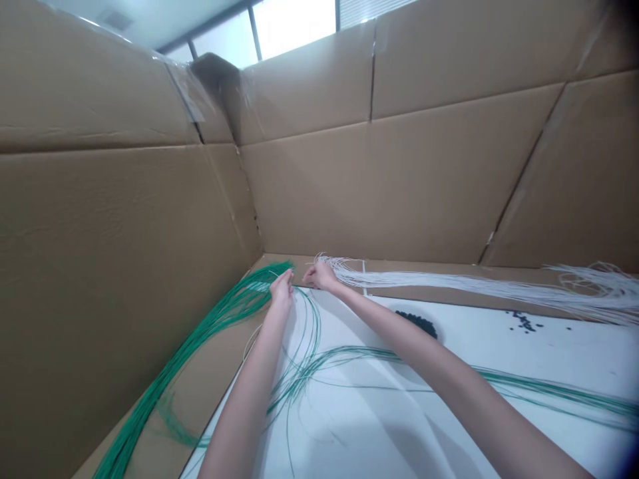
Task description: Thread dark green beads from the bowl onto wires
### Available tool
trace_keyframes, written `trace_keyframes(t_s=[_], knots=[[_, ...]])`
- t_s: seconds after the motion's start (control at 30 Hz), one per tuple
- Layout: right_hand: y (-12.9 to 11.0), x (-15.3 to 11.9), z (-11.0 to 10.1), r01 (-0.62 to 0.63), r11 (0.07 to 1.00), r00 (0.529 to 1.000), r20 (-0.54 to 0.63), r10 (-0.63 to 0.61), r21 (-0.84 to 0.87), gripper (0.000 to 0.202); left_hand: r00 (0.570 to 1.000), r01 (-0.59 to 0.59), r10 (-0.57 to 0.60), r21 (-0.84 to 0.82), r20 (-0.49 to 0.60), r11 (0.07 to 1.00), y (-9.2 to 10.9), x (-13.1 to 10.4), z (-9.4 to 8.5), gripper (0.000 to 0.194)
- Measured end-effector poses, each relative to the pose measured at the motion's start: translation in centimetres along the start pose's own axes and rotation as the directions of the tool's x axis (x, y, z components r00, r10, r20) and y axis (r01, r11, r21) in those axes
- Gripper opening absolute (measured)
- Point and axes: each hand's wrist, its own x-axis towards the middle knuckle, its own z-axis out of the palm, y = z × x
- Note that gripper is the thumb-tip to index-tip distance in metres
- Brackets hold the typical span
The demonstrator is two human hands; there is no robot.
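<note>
My left hand point(282, 287) is closed in a pinch near the far left corner of the white board. A thin white wire end pokes out at its fingertips. Just to the right, my right hand point(320, 275) also has its fingers pinched together. What it holds, if anything, is too small to make out. Behind and beside it lie the frayed ends of a bundle of white wires point(449, 281). A thick bundle of green wires point(200, 329) reaches up to my left hand's side. Looser green strands point(339, 352) cross the white board point(369, 426) under my forearms.
A pile of small black pieces point(417, 324) sits on the board beyond my right forearm, with more black bits point(524, 322) scattered farther right. Tall cardboard walls point(399, 186) stand at the back and left point(110, 266). White wires curl at the far right.
</note>
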Motion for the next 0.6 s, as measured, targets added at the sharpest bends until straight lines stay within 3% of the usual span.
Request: trace_keyframes(t_s=[0.3,0.47,0.6], knots=[[0.1,0.3,0.5,-0.033,0.982,0.998,0.059,0.023,0.184,0.028,0.997,-0.057,0.050,0.119,0.062,0.991,-0.3,-0.2,-0.2,0.026],[0.6,1.1,1.1,-0.066,0.972,0.997,0.045,0.057,0.226,0.029,0.999,-0.046,0.043,0.199,0.016,0.979,-0.9,0.9,-0.6,0.019],[0.9,1.4,1.0,-0.083,0.975,0.996,-0.003,0.086,0.207,0.029,0.999,-0.015,0.023,0.221,-0.034,0.975,-0.9,1.5,-1.5,0.024]])
